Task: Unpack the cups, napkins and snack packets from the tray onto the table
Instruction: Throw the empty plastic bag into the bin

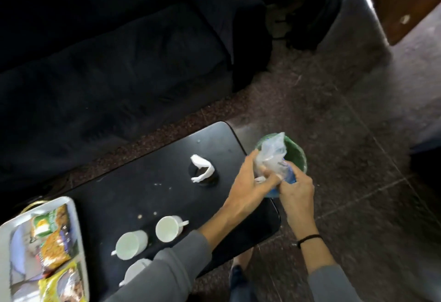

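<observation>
Past the right end of the black table (148,177), both my hands hold a clear and blue plastic napkin packet (274,158). My left hand (253,182) grips its lower part, and my right hand (297,189) pinches it from the right. A white napkin (201,168) lies crumpled on the table near a dark holder. Two white cups (170,227) (130,244) stand on the table near me, and a third cup (136,272) is partly hidden by my left sleeve. On the white tray (74,211) at the lower left lie several snack packets (53,237).
A green bin (298,156) stands on the floor right behind the packet. A dark sofa (119,63) runs along the table's far side. Crumbs dot the tabletop. Speckled floor tiles spread to the right, with a dark cabinet (358,22) at the top right.
</observation>
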Demonstrator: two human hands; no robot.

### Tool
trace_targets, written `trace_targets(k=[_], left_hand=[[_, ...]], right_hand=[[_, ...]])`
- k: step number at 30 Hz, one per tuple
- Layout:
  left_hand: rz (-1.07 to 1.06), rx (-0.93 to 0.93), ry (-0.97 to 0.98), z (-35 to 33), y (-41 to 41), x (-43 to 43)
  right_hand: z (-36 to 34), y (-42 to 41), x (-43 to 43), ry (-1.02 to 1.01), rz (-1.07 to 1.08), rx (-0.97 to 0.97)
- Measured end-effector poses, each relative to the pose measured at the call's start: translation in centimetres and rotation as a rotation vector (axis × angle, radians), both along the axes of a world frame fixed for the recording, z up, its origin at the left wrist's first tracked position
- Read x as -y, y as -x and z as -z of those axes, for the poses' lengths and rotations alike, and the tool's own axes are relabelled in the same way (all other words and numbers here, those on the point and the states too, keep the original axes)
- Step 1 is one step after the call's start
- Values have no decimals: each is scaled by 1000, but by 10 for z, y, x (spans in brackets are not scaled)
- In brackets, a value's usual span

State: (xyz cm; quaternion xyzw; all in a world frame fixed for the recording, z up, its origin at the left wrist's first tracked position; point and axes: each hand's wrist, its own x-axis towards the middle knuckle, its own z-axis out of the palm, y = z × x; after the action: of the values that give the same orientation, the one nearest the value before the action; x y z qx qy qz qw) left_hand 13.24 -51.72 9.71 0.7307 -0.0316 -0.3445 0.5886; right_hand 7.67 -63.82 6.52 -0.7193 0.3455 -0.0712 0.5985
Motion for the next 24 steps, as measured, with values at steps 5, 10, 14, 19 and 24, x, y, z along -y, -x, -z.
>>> trace_targets(k=[5, 10, 14, 19, 24], left_hand=[[99, -155, -30, 73, -15, 47], [83, -175, -96, 133, -28, 88], [14, -273, -176, 174, -37, 112], [59, -279, -311, 215, -57, 123], [49, -334, -313, 245, -73, 132]], right_hand=[[54, -10, 59, -430, 51, -46], [113, -10, 95, -312, 33, -202], [161, -21, 113, -211, 211, -315], [211, -49, 125, -338, 245, -353], [241, -66, 138, -416, 311, -413]])
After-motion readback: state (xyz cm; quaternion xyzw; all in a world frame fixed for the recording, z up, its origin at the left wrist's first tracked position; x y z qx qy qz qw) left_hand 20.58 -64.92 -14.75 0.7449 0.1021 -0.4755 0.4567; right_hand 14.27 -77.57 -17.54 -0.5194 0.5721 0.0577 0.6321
